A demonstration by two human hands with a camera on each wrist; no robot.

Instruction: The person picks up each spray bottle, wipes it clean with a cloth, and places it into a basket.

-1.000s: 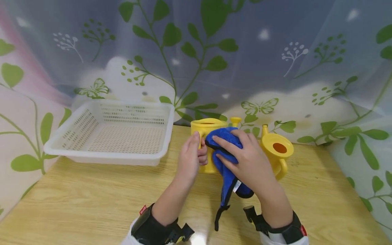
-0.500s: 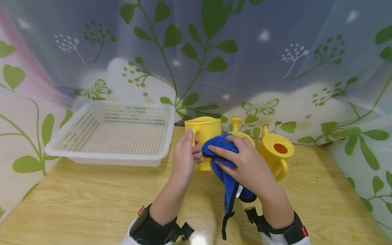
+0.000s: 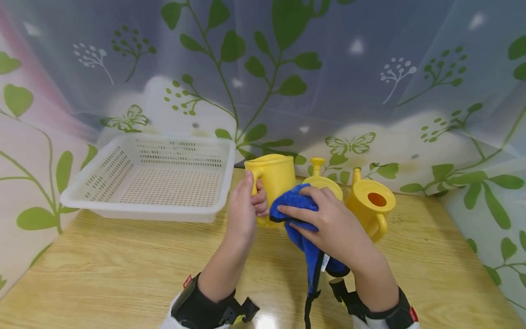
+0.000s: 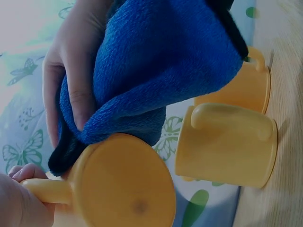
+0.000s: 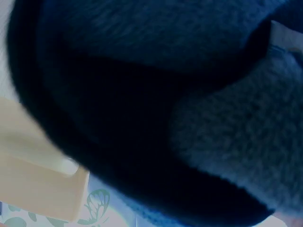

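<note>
In the head view, my left hand grips the handle of a yellow watering can, lifted and tipped; its spout is hidden. The left wrist view shows the can's round base facing the camera. My right hand holds a blue plush cloth with black edging, bunched against the can's lower side. A strap and a white tag hang from the cloth. In the right wrist view the cloth fills most of the picture. Behind my right hand stand a second yellow watering can and a third watering can.
A white slotted plastic basket sits at the back left of the wooden table. Behind the table hangs a leaf-patterned curtain. The two standing cans are close together at the right, near the curtain.
My left hand has drawn the held can leftward and tilted it, which brings the second can into view. My right hand has slid the cloth lower on the can.
</note>
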